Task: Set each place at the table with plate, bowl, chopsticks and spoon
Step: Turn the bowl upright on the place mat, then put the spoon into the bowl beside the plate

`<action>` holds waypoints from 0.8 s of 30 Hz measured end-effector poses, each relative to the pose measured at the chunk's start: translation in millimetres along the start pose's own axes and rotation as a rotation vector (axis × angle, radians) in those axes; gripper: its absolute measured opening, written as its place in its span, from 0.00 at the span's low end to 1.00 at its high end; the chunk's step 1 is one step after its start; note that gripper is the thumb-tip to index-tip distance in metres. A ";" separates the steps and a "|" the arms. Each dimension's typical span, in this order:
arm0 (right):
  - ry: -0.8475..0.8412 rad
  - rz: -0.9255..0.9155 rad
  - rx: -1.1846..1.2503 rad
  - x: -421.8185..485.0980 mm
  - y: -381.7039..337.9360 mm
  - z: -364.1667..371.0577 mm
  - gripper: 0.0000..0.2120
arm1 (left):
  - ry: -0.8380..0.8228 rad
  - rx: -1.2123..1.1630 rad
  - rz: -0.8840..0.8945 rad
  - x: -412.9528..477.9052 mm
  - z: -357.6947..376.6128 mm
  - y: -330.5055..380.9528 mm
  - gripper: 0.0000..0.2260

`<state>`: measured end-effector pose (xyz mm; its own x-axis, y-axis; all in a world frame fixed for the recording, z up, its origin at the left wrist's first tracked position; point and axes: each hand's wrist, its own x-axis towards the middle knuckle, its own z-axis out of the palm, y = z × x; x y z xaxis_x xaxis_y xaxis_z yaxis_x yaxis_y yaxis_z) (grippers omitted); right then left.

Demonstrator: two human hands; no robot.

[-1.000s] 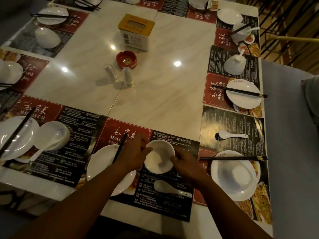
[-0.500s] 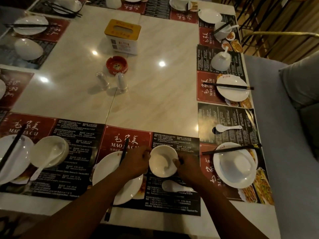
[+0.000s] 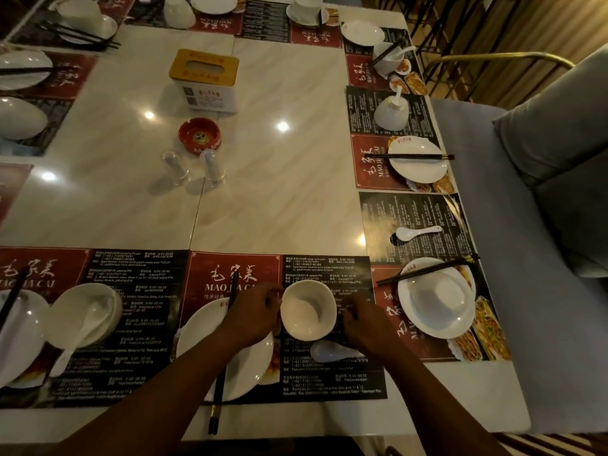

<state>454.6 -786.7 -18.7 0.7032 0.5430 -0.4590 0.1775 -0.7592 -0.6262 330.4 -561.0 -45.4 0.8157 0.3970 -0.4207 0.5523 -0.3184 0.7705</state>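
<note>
Now, round glossy white bowl (image 3: 307, 311), left hand (image 3: 253, 315) and right hand (image 3: 365, 324) gripping its sides

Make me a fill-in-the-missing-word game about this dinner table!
Between the left hand and right hand sits a white ____.
The chopsticks by the left hand lie across a white ____.
The ashtray mid-table is coloured ____.
Missing words: bowl; plate; red.
</note>
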 end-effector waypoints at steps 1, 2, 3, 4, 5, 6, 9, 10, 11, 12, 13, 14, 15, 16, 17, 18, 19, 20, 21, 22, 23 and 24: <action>-0.084 -0.049 -0.107 -7.1 4.9 -3.8 0.09 | 0.003 -0.002 -0.001 0.5 -1.4 -0.1 0.11; -0.167 -0.093 -0.239 -13.9 11.7 -3.9 0.14 | 0.005 -0.008 -0.007 1.3 -2.6 -0.5 0.11; -0.215 -0.126 -0.390 -19.7 19.2 -0.5 0.19 | 0.006 -0.015 -0.013 1.8 -3.6 -0.9 0.11; -0.223 -0.161 -0.531 -24.7 26.2 5.2 0.21 | 0.004 -0.022 -0.018 2.3 -4.0 -1.0 0.11; -0.201 -0.198 -0.625 -29.4 31.9 11.8 0.21 | -0.001 -0.025 -0.020 2.6 -4.0 -0.6 0.11; -0.168 -0.224 -0.669 -33.5 36.5 18.3 0.20 | -0.010 -0.024 -0.021 2.6 -3.7 0.6 0.12; -0.116 -0.245 -0.700 -43.2 43.9 28.5 0.21 | -0.045 0.005 -0.005 2.2 -2.6 5.3 0.14; -0.106 -0.247 -0.711 -45.5 45.3 30.5 0.22 | -0.048 0.018 0.003 2.5 -2.5 6.7 0.15; -0.093 -0.247 -0.716 -47.8 46.6 32.5 0.22 | -0.048 0.025 0.008 3.0 -2.8 8.3 0.16; -0.082 -0.241 -0.712 -50.4 46.4 34.3 0.22 | -0.046 0.028 0.011 3.6 -3.1 9.5 0.16; -0.069 -0.239 -0.704 -52.8 46.1 35.6 0.22 | -0.046 0.030 0.016 4.3 -3.5 10.2 0.15; -0.056 -0.236 -0.695 -54.9 45.7 36.0 0.21 | -0.048 0.030 0.022 5.1 -3.7 10.6 0.15; -0.047 -0.232 -0.686 -57.1 45.4 35.4 0.21 | -0.051 0.029 0.028 5.4 -3.9 10.4 0.15; -0.049 -0.221 -0.670 -59.6 44.2 33.8 0.21 | -0.055 0.030 0.033 5.6 -4.0 10.0 0.15; -0.054 -0.205 -0.648 -61.8 42.8 30.7 0.21 | -0.057 0.033 0.039 6.0 -4.4 9.2 0.15; -0.062 -0.184 -0.621 -63.9 41.2 26.5 0.20 | -0.060 0.037 0.046 6.4 -4.7 8.7 0.15; -0.066 -0.161 -0.595 -65.9 38.9 21.0 0.17 | -0.061 0.042 0.054 6.9 -5.2 8.5 0.15; -0.066 -0.123 -0.546 -67.9 36.3 14.5 0.14 | -0.061 0.047 0.062 7.7 -5.5 8.4 0.15; -0.065 -0.077 -0.476 -70.0 32.9 7.3 0.11 | -0.062 0.051 0.067 8.4 -5.6 8.6 0.15; -0.064 -0.037 -0.399 -72.1 29.3 0.0 0.09 | -0.063 0.056 0.069 8.8 -5.8 9.0 0.14; -0.051 -0.013 -0.339 -75.1 25.3 -7.2 0.08 | -0.066 0.059 0.072 9.1 -5.9 9.2 0.14; -0.016 -0.007 -0.298 -77.6 20.9 -13.7 0.10 | -0.068 0.060 0.079 9.4 -6.1 9.1 0.14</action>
<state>413.2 -849.7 12.5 0.6910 0.5522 -0.4664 0.3784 -0.8262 -0.4174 342.0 -554.9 -39.4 0.8656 0.3097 -0.3934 0.4938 -0.3984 0.7730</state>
